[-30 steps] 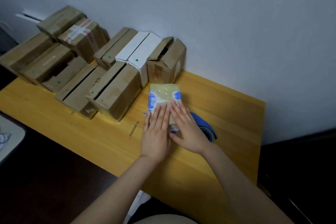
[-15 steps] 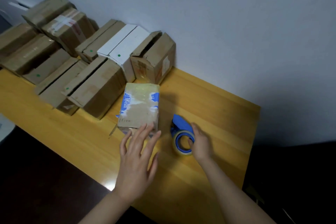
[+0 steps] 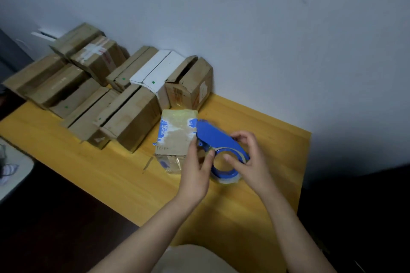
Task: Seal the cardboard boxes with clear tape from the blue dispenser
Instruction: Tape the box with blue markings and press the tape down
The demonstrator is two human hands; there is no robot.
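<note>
Blue dispenser (image 3: 216, 137) in grip of left hand (image 3: 195, 173), right hand (image 3: 253, 162); nose far-left toward cardboard box (image 3: 177, 135).

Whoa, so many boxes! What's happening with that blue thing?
A person holds the blue tape dispenser in both hands at the table. The right hand grips the roll, one finger in its hole. The left hand pinches the front, seemingly hunting for the tape's end. Right beside it sits a small box with shiny tape on it. More boxes wait along the wall, several with flaps open.
</note>
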